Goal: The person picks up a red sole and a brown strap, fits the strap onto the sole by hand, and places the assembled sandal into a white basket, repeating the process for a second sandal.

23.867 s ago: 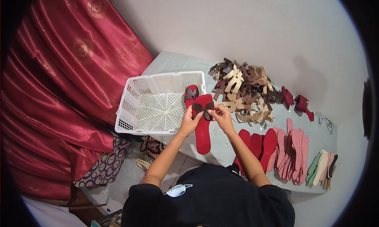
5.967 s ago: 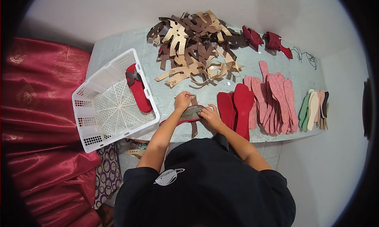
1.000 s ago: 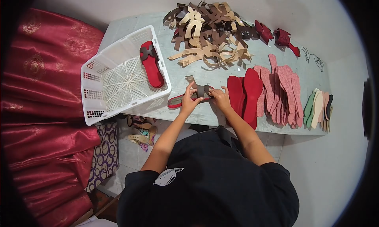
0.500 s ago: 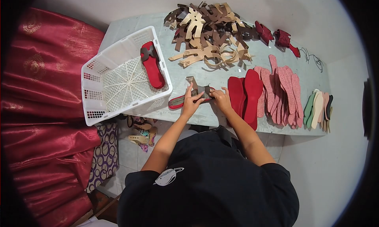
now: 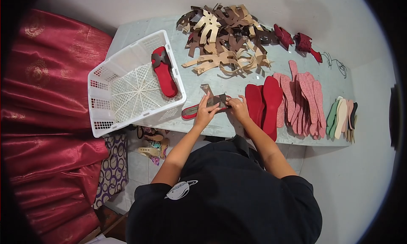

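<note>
A red-edged sole [image 5: 190,112] lies underside up near the table's front edge, with a dark brown strap [image 5: 221,100] across it. My left hand [image 5: 204,112] pinches the strap and sole from the left, its fingers bent around them. At the right end, my right hand [image 5: 239,107] has its fingertips closed on the strap's edge against the sole. One strap arm [image 5: 205,89] sticks up beyond my left fingers. Just right of my right hand stand red soles [image 5: 271,97], side by side.
A white basket [image 5: 136,116] holding a red sandal [image 5: 165,78] stands left. Brown and beige straps [image 5: 224,57] are heaped at the back. Pink soles [image 5: 305,99], green and cream soles [image 5: 339,116] and dark red uppers [image 5: 303,42] lie right.
My left fingers have closed in on the strap, and its free arm has shifted slightly. My right hand stays at the sole's right end, with its fingers slightly moved.
</note>
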Demonstrator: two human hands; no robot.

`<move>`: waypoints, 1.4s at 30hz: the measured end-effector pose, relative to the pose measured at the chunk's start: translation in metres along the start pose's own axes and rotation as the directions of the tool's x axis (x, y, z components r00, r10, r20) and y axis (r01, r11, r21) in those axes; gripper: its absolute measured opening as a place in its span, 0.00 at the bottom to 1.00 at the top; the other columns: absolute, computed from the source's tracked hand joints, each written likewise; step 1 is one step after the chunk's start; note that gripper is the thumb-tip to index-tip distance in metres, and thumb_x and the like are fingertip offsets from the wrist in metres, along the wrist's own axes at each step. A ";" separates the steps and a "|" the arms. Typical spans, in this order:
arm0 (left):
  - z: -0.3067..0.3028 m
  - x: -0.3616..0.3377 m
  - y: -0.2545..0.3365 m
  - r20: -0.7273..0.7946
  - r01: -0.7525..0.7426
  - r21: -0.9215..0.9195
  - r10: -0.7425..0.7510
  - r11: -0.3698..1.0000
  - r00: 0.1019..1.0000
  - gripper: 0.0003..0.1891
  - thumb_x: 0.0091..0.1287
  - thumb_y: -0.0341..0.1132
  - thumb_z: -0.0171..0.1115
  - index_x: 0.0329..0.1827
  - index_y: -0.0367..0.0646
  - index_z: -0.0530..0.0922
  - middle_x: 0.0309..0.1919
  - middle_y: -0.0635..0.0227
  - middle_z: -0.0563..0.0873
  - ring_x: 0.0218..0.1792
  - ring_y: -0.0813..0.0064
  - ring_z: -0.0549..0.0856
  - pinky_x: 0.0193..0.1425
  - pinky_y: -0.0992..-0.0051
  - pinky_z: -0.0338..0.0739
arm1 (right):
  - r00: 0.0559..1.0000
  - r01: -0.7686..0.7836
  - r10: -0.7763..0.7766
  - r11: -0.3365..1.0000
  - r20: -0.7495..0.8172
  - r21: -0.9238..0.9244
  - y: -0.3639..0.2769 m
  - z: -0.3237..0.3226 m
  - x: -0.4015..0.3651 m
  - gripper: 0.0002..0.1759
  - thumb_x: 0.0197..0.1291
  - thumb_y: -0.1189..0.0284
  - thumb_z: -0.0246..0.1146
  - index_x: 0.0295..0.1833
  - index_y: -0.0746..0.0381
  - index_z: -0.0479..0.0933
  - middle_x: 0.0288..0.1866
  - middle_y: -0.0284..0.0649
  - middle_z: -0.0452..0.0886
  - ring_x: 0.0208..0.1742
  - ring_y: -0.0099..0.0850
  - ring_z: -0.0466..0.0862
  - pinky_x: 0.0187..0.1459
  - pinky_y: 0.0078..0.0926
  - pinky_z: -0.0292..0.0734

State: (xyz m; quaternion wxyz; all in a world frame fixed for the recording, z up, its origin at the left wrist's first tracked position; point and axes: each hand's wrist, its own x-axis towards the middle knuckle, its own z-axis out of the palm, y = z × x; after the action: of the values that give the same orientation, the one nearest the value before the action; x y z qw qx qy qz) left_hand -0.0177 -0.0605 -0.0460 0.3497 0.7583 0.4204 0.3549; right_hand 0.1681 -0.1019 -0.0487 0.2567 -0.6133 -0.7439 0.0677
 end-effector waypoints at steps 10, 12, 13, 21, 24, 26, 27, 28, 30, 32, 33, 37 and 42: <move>-0.008 0.005 -0.002 0.247 -0.451 0.532 0.378 0.716 0.892 0.14 0.56 0.44 0.61 0.42 0.49 0.80 0.55 0.74 0.76 0.60 0.64 0.70 0.61 0.54 0.58 | 1.000 0.024 -0.024 1.000 -0.010 0.019 0.000 -0.004 0.002 0.16 0.33 0.79 0.66 0.33 0.56 0.76 0.39 0.30 0.81 0.42 0.26 0.79 0.57 0.41 0.60; -0.005 0.006 -0.006 0.288 -0.485 0.561 0.391 0.671 0.874 0.15 0.57 0.45 0.60 0.43 0.49 0.78 0.54 0.74 0.77 0.59 0.67 0.71 0.61 0.52 0.57 | 1.000 0.028 -0.028 1.000 -0.008 0.008 0.001 -0.005 0.001 0.16 0.33 0.78 0.67 0.34 0.56 0.76 0.39 0.30 0.81 0.42 0.26 0.79 0.57 0.41 0.60; -0.003 0.005 -0.006 0.264 -0.473 0.578 0.395 0.665 0.880 0.15 0.56 0.46 0.60 0.44 0.50 0.78 0.52 0.75 0.77 0.58 0.67 0.72 0.61 0.51 0.58 | 1.000 0.020 -0.020 1.000 0.014 0.002 0.002 -0.004 0.001 0.18 0.31 0.78 0.68 0.35 0.56 0.76 0.40 0.30 0.81 0.44 0.26 0.79 0.57 0.41 0.59; 0.003 -0.001 -0.006 0.202 -0.407 0.652 0.371 0.640 0.906 0.16 0.57 0.49 0.57 0.44 0.51 0.77 0.50 0.74 0.78 0.51 0.69 0.74 0.58 0.48 0.60 | 0.999 -0.009 0.009 1.000 0.031 0.004 0.003 -0.002 0.002 0.20 0.30 0.78 0.68 0.35 0.57 0.75 0.42 0.29 0.81 0.45 0.25 0.79 0.57 0.41 0.59; 0.004 -0.001 -0.006 0.194 -0.393 0.673 0.362 0.627 0.912 0.17 0.57 0.49 0.57 0.44 0.52 0.76 0.50 0.75 0.77 0.50 0.69 0.74 0.57 0.48 0.61 | 1.000 0.010 -0.010 1.000 0.028 0.000 0.004 -0.002 0.002 0.20 0.30 0.78 0.68 0.36 0.57 0.75 0.42 0.29 0.81 0.45 0.25 0.79 0.57 0.41 0.59; 0.003 -0.001 -0.005 0.216 -0.387 0.673 0.333 0.631 0.918 0.17 0.57 0.49 0.57 0.45 0.51 0.76 0.51 0.75 0.77 0.51 0.69 0.74 0.58 0.49 0.61 | 0.999 0.005 -0.006 1.000 0.032 0.011 0.004 -0.003 0.002 0.20 0.30 0.78 0.68 0.35 0.57 0.75 0.42 0.29 0.81 0.45 0.25 0.79 0.57 0.41 0.59; 0.003 -0.001 -0.007 0.214 -0.384 0.674 0.330 0.631 0.919 0.17 0.57 0.49 0.57 0.45 0.51 0.76 0.51 0.75 0.77 0.51 0.69 0.74 0.58 0.49 0.61 | 0.999 0.007 -0.008 1.000 0.035 0.014 0.004 -0.003 0.002 0.20 0.30 0.78 0.68 0.35 0.57 0.75 0.42 0.29 0.81 0.45 0.25 0.79 0.57 0.41 0.59; 0.003 -0.001 -0.008 0.218 -0.381 0.662 0.321 0.645 0.922 0.18 0.57 0.50 0.57 0.46 0.51 0.76 0.51 0.76 0.77 0.51 0.69 0.73 0.58 0.49 0.60 | 0.999 0.010 -0.010 1.000 0.038 0.018 0.004 -0.003 0.002 0.19 0.29 0.78 0.69 0.35 0.57 0.75 0.41 0.29 0.81 0.44 0.26 0.79 0.57 0.41 0.59; 0.003 0.000 -0.010 0.219 -0.376 0.652 0.312 0.658 0.925 0.19 0.57 0.50 0.57 0.48 0.50 0.75 0.51 0.76 0.77 0.51 0.69 0.73 0.58 0.50 0.60 | 0.999 0.016 -0.017 1.000 0.041 0.023 0.007 -0.002 0.003 0.19 0.29 0.78 0.69 0.34 0.57 0.75 0.41 0.30 0.81 0.44 0.26 0.79 0.57 0.42 0.59; 0.002 0.001 -0.009 0.218 -0.353 0.613 0.278 0.707 0.936 0.23 0.56 0.49 0.58 0.53 0.50 0.73 0.54 0.76 0.76 0.52 0.68 0.72 0.60 0.53 0.58 | 0.996 0.082 -0.082 0.996 0.018 0.022 0.010 -0.001 0.003 0.16 0.31 0.77 0.68 0.33 0.57 0.76 0.40 0.31 0.81 0.44 0.27 0.79 0.56 0.41 0.62; 0.002 0.002 -0.008 0.217 -0.350 0.615 0.275 0.706 0.937 0.23 0.56 0.49 0.58 0.53 0.50 0.73 0.54 0.76 0.76 0.52 0.68 0.72 0.60 0.53 0.58 | 0.996 0.084 -0.084 0.996 0.019 0.025 0.012 -0.001 0.004 0.16 0.31 0.77 0.68 0.33 0.57 0.76 0.40 0.31 0.81 0.44 0.27 0.79 0.56 0.41 0.62; -0.001 0.004 -0.006 0.253 -0.357 0.637 0.252 0.683 0.934 0.26 0.57 0.51 0.56 0.57 0.51 0.71 0.56 0.76 0.74 0.56 0.65 0.70 0.60 0.52 0.58 | 0.982 0.191 -0.190 0.980 -0.023 0.049 0.018 -0.001 0.006 0.12 0.39 0.76 0.64 0.34 0.57 0.76 0.42 0.33 0.81 0.43 0.29 0.79 0.54 0.36 0.65; -0.001 0.006 -0.006 0.275 -0.359 0.616 0.236 0.701 0.932 0.27 0.57 0.51 0.57 0.59 0.51 0.70 0.57 0.73 0.74 0.58 0.63 0.70 0.61 0.52 0.56 | 0.971 0.238 -0.238 0.971 -0.027 0.029 0.019 -0.002 0.005 0.10 0.45 0.74 0.60 0.36 0.57 0.76 0.43 0.34 0.80 0.44 0.31 0.78 0.52 0.34 0.67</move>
State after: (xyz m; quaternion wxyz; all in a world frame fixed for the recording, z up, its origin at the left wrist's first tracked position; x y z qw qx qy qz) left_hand -0.0186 -0.0530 -0.0488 0.0340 0.9182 0.3570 0.1684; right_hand 0.1848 -0.0930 -0.0536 0.2814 -0.5162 -0.8079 0.0412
